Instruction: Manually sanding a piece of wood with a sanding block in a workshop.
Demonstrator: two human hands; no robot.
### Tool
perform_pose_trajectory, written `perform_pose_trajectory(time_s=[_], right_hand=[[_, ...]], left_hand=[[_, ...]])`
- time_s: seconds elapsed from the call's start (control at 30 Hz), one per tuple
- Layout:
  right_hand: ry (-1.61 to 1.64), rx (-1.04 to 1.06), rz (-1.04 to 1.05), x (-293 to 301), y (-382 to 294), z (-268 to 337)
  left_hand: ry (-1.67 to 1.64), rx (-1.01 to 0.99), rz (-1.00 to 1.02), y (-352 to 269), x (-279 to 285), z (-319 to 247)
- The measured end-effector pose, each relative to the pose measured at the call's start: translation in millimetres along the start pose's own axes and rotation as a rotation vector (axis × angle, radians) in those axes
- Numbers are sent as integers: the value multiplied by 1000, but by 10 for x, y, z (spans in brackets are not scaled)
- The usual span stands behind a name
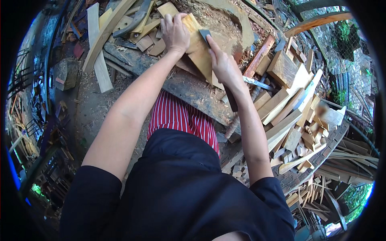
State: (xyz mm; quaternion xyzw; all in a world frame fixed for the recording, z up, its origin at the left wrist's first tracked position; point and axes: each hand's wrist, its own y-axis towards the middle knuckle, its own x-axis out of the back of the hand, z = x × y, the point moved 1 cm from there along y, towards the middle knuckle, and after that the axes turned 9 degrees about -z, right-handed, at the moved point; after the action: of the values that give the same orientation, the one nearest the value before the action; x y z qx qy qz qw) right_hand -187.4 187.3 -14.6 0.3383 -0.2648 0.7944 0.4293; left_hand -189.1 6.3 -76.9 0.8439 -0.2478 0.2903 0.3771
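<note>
My left hand (176, 33) grips the upper left edge of a pale wooden board (199, 54), its fingers bent over the wood. The board slants across the worktop, with one pointed end towards me. My right hand (221, 60) holds a flat, dark hand tool (205, 34), index finger stretched along it. The tool's broad end lies on the board's right side, and its narrow dark end (231, 98) comes out below my wrist. My palm hides the middle of the tool, so its exact kind is unclear.
A worn timber beam (187, 93) runs in front of my legs. Many wood offcuts (291, 140) are heaped at the right, near a blue-white metal strip (259, 82). Long curved lumber (105, 36) leans at the left, close to a stump-like block (66, 73). Shavings litter the work surface.
</note>
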Motion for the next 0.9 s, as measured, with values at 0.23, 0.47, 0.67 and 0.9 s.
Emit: perform_pose_trajectory(time_s=[0.23, 0.47, 0.67, 0.9], right_hand=[[49, -12, -67, 1, 278, 208], [-32, -10, -33, 13, -4, 130], [11, -81, -4, -82, 143, 140], [-171, -54, -51, -24, 31, 246]], left_hand=[[-31, -45, 1, 57, -60, 13], [1, -31, -5, -14, 24, 42], [11, -13, 42, 20, -7, 22], [22, -25, 12, 28, -40, 9]])
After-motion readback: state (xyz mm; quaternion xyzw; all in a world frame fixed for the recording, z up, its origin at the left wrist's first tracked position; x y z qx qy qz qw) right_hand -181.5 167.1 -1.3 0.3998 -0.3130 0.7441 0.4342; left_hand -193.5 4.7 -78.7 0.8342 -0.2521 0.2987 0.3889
